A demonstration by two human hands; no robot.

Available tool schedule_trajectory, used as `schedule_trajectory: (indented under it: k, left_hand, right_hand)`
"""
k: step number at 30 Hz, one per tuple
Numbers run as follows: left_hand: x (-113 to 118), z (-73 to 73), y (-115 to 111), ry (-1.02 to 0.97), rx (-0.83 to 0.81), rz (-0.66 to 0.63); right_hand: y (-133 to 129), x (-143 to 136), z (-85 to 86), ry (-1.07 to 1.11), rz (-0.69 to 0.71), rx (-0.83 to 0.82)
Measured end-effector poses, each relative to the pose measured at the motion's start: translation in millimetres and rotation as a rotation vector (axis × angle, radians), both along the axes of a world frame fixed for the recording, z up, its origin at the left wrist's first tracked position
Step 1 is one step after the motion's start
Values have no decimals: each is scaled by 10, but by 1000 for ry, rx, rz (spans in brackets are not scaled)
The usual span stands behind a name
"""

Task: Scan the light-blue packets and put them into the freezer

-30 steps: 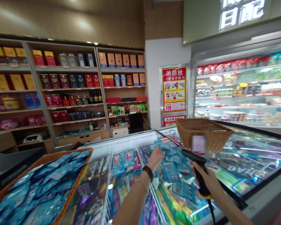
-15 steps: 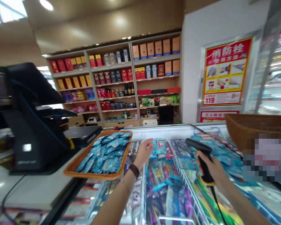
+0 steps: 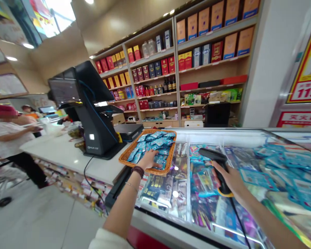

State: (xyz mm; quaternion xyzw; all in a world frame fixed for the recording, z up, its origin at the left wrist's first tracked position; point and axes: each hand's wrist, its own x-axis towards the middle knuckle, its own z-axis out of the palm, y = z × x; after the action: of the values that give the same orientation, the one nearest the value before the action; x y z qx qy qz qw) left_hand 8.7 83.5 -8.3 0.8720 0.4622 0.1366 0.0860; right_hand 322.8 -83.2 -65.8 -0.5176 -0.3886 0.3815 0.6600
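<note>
My left hand (image 3: 147,159) is over the front of an orange wicker basket (image 3: 173,152), its fingers apart and reaching down among the blue packets (image 3: 159,141). Whether the fingertips press on a packet is hard to make out. My right hand (image 3: 232,178) is wrapped round the handle of a black barcode scanner (image 3: 214,155) with a yellow trim ring. Its head points left above the glass top of a freezer, and its cord (image 3: 238,219) hangs down toward the front edge.
The freezer (image 3: 186,133) holds bagged goods and loose blue packets (image 3: 287,162) on the right. A checkout terminal (image 3: 95,135) stands on the white counter (image 3: 103,173), with a cable (image 3: 89,167) over its edge. A person (image 3: 14,135) is at far left. Boxed goods fill the shelves (image 3: 155,76) behind.
The view has swung left. My left hand has moved from above the freezer to the packets in the basket. My right hand still grips the scanner.
</note>
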Motion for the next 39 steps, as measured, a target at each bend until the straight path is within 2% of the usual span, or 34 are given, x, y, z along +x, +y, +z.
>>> schedule_trajectory:
  k: [2,6,9,12,13,15,18,20,23,26,28,31,35,39]
  left_hand:
    - [-6,20,-6,34,-7,0]
    - [128,28,-50,159,90,142]
    - [218,62,-97,119,143,206]
    - [308,128,-145,-149,163,326]
    - [363,140,-162,-292,141,332]
    - [536,112,-208,-644,17,261]
    - [933,-97,-307,-1161,-340,42]
    - [1219,-319,-377,-1334,-529,-72]
    - [1553,-646,-429,-1427,-685,-69]
    - [1704,-854,-393,-1454,-717,20]
    - [1717,-924,-349,-1477,-697,34]
    - [1675,-969,-315,-1516,-674,-20]
    - [1636,-978,-333,-1540,-669,-48]
    - [1654,-963,-343,-1543,-675,-11]
  right_hand:
    - [6,23,-65,10,19,-1]
    - [-2,119,-126,44,3,-1]
    - [-21,164,-119,47,3,17]
    - [-30,171,-104,29,4,21]
    - [-31,167,-101,22,3,19]
    - [-30,153,-94,15,1,14]
    - [-36,133,-85,9,10,22]
    - [-44,131,-85,2,24,27]
    - [-61,147,-95,-17,30,12]
    - [-86,158,-105,-75,43,-22]
    - [-108,147,-104,-111,50,-32]
    - [-138,113,-89,-148,53,-49]
    - [-154,91,-67,-199,79,-80]
    - [-151,105,-69,-214,95,-92]
